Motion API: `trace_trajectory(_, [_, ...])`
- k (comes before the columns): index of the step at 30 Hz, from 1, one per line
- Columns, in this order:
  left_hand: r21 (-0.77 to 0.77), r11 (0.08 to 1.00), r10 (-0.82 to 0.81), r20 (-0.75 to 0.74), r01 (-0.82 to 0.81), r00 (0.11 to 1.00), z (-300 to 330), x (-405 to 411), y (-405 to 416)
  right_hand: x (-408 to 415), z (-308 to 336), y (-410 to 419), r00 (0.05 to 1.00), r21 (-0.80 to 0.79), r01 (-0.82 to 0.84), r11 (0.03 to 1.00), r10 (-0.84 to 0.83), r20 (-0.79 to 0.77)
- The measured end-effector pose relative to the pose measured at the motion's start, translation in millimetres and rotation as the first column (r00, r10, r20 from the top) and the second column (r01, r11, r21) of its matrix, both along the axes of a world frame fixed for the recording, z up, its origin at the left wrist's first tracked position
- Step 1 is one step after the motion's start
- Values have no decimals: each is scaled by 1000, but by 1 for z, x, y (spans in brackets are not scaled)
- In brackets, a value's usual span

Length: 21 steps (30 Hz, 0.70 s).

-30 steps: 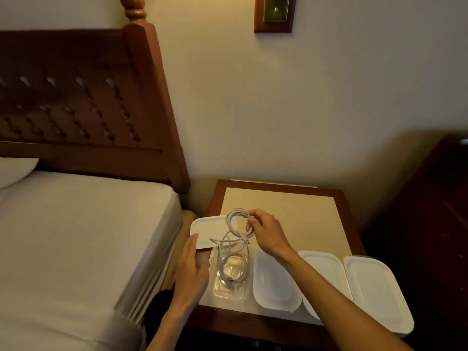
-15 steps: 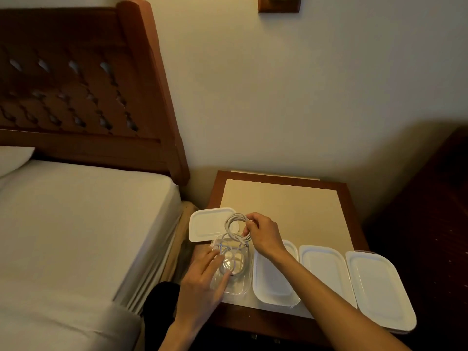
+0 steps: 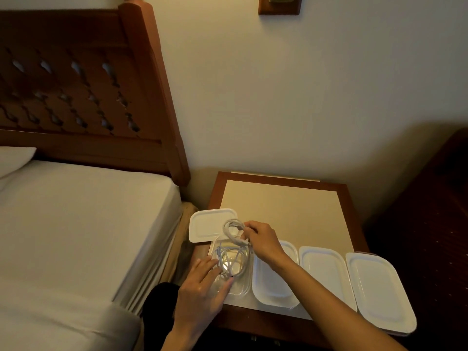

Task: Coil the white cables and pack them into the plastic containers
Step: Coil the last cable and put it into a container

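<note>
While both hands are working over the nightstand (image 3: 291,198):
Open box (image 3: 243,287): lying at its front left, cable (image 3: 231,259) partly inside.
Left hand (image 3: 202,282): fingers straight, pressing loops down.
Right hand (image 3: 263,239): pinching the upper coil.

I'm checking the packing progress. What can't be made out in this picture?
- What the three closed containers hold: head view, white lids cover them.
- How much white cable is coiled: thin strands blur together in the open container.
- Left hand fingertip contact: too small.
- Right hand finger grip: hidden by its back.
</note>
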<state>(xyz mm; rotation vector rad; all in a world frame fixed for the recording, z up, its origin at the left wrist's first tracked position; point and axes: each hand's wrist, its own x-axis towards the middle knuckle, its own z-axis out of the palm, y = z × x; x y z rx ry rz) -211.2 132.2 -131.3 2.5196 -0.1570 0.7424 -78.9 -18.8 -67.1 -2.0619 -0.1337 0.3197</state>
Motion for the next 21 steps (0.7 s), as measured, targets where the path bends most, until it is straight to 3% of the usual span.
trace_trajectory(3, [-7, 1000, 16, 8, -16, 1000, 5, 4, -3, 11, 4, -10, 983, 103, 168, 980, -159, -88])
trace_trajectory(5, [0, 1000, 29, -20, -29, 999, 8, 5, -3, 19, 6, -20, 973, 81, 216, 973, -209, -96])
trace_trajectory(10, [70, 989, 139, -107, -132, 985, 15, 9, -6, 24, 8, -27, 993, 6, 34, 999, -33, -115])
trace_trajectory(13, [152, 976, 189, -213, -159, 959, 16, 15, -7, 13, 4, -25, 997, -1, 12, 1000, -12, -82])
trace_trajectory(16, [166, 976, 175, -223, -140, 959, 19, 23, -6, 3, 0, -28, 998, 10, 22, 1000, -21, -56])
trace_trajectory(21, [-18, 989, 134, -268, -144, 954, 28, 32, -6, -5, 0, -35, 997, 50, 58, 997, -55, -62])
